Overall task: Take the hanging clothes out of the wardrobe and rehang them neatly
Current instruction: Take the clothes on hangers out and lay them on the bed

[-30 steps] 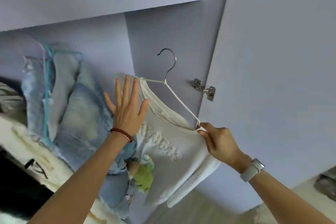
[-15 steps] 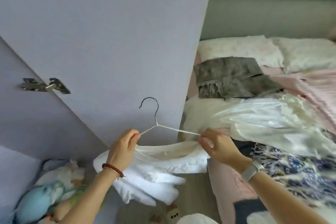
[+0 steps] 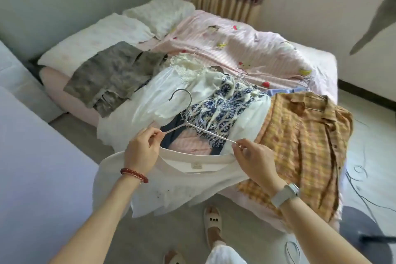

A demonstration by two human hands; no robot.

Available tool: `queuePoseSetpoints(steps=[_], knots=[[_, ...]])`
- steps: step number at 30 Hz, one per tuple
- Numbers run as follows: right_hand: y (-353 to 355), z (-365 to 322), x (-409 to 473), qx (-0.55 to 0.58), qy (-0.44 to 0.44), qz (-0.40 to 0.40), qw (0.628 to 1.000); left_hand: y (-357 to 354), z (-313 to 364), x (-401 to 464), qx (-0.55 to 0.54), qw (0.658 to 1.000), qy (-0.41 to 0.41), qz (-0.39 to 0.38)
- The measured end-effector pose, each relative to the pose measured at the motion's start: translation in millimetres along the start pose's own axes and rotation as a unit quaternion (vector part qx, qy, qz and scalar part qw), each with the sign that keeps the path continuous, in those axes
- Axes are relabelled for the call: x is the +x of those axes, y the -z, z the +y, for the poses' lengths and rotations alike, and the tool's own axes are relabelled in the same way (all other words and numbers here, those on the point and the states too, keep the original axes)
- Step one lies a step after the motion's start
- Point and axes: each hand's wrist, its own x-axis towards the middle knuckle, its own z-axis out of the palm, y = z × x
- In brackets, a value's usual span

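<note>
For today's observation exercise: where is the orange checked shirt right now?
In the head view, the orange checked shirt lies on the bed's near right corner, beside the blue patterned garment.

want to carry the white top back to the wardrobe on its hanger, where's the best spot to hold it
Judging by its pose, take the wire hanger at the neck just below the hook, coming from above. The hook points up and away and stands clear of the white top, whose shoulders hang from the arm ends pinched by the left hand and right hand.
</note>
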Motion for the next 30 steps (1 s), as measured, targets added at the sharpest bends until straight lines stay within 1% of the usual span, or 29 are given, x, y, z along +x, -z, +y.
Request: queuePoseSetpoints(steps=[3,6,8,11,13,15,18,21,24,26,30], knots=[[44.7,40.7,-6.5,-0.025,-0.042,0.094,0.994,-44.3,54.1,24.0,-0.045,0.996,-0.063,-0.041],[86.6,84.8,-5.2,-0.056,-0.082,0.159,0.982,-88.7,113.8,48.8,-0.100,0.988,-0.085,-0.085],[116.4,115.6,2.8,-0.096,-0.111,0.203,0.968,-120.6,156.0,68.3,-0.132,0.980,-0.102,-0.109],[157.8,159.1,27.9,-0.157,-0.154,0.270,0.937,-167.4,222.0,99.9,-0.170,0.968,-0.127,-0.136],[179.2,187.3,54.1,-0.170,-0.172,0.309,0.920,-200.7,264.4,122.9,-0.188,0.962,-0.142,-0.142],[196.5,220.2,85.3,-0.161,-0.182,0.335,0.910,-236.4,301.4,147.6,-0.208,0.957,-0.142,-0.147],[205.8,285.2,130.0,-0.172,-0.203,0.324,0.908,-301.3,339.4,186.6,-0.221,0.955,-0.119,-0.159],[184.2,361.9,175.6,-0.154,-0.255,0.266,0.917,-380.2,353.0,226.2,-0.185,0.965,-0.083,-0.168],[150.4,435.8,209.4,-0.126,-0.330,0.207,0.912,-462.9,351.3,256.3,-0.122,0.973,-0.059,-0.188],[129.8,479.4,226.7,-0.113,-0.346,0.180,0.914,-511.1,345.5,272.2,-0.096,0.976,-0.044,-0.190],[88.1,556.9,259.5,-0.104,-0.372,0.159,0.909,-592.4,332.6,308.2,-0.075,0.976,-0.036,-0.199]])
